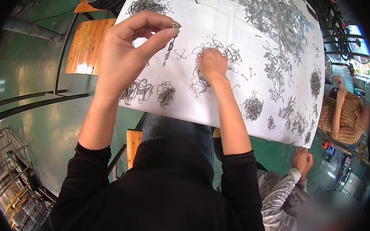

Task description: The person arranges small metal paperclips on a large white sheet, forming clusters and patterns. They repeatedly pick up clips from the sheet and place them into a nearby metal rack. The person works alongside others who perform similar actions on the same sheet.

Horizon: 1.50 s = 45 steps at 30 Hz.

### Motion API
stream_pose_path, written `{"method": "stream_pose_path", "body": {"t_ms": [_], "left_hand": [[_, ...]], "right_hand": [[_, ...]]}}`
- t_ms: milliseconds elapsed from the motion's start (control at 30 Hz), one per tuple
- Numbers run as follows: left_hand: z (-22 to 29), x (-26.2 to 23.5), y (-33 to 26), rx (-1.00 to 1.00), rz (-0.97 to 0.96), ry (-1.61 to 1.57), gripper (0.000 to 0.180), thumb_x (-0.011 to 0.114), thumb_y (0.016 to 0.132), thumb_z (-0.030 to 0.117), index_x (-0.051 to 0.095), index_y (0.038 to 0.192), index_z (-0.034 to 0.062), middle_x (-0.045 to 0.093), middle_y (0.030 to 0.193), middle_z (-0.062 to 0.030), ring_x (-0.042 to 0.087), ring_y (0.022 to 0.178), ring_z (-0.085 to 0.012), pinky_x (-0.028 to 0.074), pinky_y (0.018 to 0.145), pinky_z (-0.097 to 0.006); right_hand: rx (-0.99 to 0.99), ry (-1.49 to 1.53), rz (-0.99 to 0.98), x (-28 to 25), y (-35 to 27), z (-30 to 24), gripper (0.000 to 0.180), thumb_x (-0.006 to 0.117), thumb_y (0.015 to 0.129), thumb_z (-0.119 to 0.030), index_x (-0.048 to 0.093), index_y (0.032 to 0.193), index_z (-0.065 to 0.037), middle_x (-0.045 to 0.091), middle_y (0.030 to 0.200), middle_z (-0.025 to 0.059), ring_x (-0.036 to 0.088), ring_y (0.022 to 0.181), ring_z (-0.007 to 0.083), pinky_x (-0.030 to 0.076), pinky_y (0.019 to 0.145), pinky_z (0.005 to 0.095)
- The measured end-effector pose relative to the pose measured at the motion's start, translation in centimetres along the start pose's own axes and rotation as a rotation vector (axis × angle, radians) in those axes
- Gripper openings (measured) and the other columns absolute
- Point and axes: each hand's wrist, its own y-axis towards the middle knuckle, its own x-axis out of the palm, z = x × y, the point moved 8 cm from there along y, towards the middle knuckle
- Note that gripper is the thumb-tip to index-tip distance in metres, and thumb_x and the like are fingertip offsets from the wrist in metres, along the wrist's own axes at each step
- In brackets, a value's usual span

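My left hand (127,48) is raised over the table's left part, thumb and forefinger pinched together. From that pinch hangs a short dark metal chain (169,53), its lower end above the white tabletop. My right hand (214,65) rests in a loose heap of S-shaped wire hooks (233,53) near the middle, its fingers curled down. What those fingertips grip, if anything, is hidden under the hand. Between my hands a small crossed pair of wire hooks (180,54) lies by itself.
More wire hook piles (166,95) lie along the near edge, with another bunch (252,107) to the right. Small metal links (280,19) cover the table's (219,109) far right. Co-workers' hands (303,161) show at the near right corner and beyond the right edge. A wooden stool (85,46) stands left.
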Motion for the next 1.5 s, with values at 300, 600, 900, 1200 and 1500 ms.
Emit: {"method": "stream_pose_path", "body": {"t_ms": [300,600,900,1200,1500], "left_hand": [[-0.6,0.7,-0.3,-0.022,-0.009,0.018,0.011,0.071,0.082,0.009,0.069,0.091,0.0030,0.067,0.083,0.0011,0.058,0.073,-0.0054,0.047,0.068,-0.020],[-3.2,2.0,0.4,-0.093,-0.019,0.108,0.014,0.065,0.085,-0.001,0.063,0.098,-0.0029,0.064,0.098,-0.0082,0.062,0.092,-0.0156,0.048,0.086,-0.027],[-7.2,7.2,5.5,0.011,-0.132,0.081,0.013,0.055,0.092,0.000,0.060,0.104,-0.0037,0.061,0.105,-0.0080,0.055,0.098,-0.0136,0.042,0.090,-0.026],[-7.2,12.7,10.1,0.279,-0.165,0.150,0.019,0.046,0.098,0.004,0.056,0.110,-0.0052,0.058,0.111,-0.0116,0.053,0.101,-0.0189,0.040,0.092,-0.032],[-7.3,18.7,12.2,0.289,-0.272,0.070,0.015,0.052,0.094,0.004,0.057,0.104,-0.0066,0.060,0.104,-0.0156,0.056,0.093,-0.0216,0.046,0.083,-0.031]], "right_hand": [[0.330,0.722,0.025,-0.2,-1.0,10.0,0.018,0.065,0.084,-0.020,0.067,0.090,-0.003,0.067,0.094,0.0118,0.063,0.088,0.0247,0.049,0.078,0.0356],[-0.038,-0.077,0.126,5.1,1.4,0.8,0.025,0.056,0.077,-0.002,0.059,0.101,0.005,0.061,0.105,0.0218,0.059,0.100,0.0348,0.047,0.086,0.0474],[0.123,0.821,-0.001,-1.0,-1.1,9.7,0.011,0.059,0.086,-0.005,0.054,0.094,0.000,0.059,0.099,0.0169,0.059,0.093,0.0333,0.047,0.078,0.0419],[0.206,1.308,0.108,-4.7,-7.0,16.4,0.007,0.059,0.088,-0.005,0.054,0.090,-0.001,0.058,0.086,0.0128,0.063,0.076,0.0280,0.047,0.064,0.0375],[0.183,1.271,0.371,-9.2,-9.0,18.8,0.008,0.060,0.085,0.002,0.055,0.091,0.000,0.059,0.086,0.0120,0.062,0.074,0.0276,0.048,0.063,0.0358]]}}
